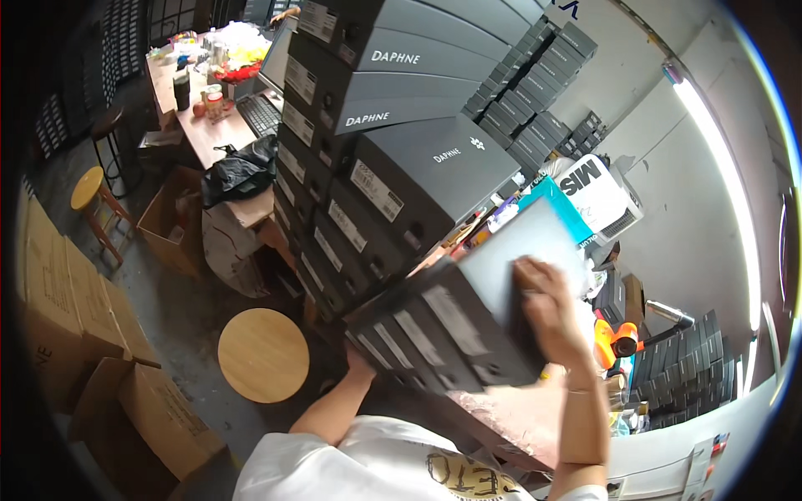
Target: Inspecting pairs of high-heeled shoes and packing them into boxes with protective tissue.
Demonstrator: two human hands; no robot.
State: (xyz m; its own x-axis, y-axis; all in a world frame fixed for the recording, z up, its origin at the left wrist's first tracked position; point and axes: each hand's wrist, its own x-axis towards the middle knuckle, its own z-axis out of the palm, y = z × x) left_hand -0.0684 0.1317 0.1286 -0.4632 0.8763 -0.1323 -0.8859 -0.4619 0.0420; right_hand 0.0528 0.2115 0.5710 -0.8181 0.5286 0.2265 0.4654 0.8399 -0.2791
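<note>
Between my two hands is a tilted stack of several dark grey shoe boxes (430, 334), with pale labels on their ends. My right hand (550, 311) grips the stack's right end, its fingers curled over the box edge and slightly blurred. At the lower left end, my left hand (360, 365) supports the stack, most of its fingers hidden by the boxes. Just beyond the held stack stands a shorter pile topped by a grey shoe box (439, 163). Behind that pile rises a taller column of shoe boxes (401, 83).
A round wooden stool (263, 355) stands left of my left arm. Open cardboard cartons (159, 409) line the left side. On the far table are a keyboard (257, 114) and a black plastic bag (242, 171). An orange tape dispenser (616, 341) lies right of my right hand.
</note>
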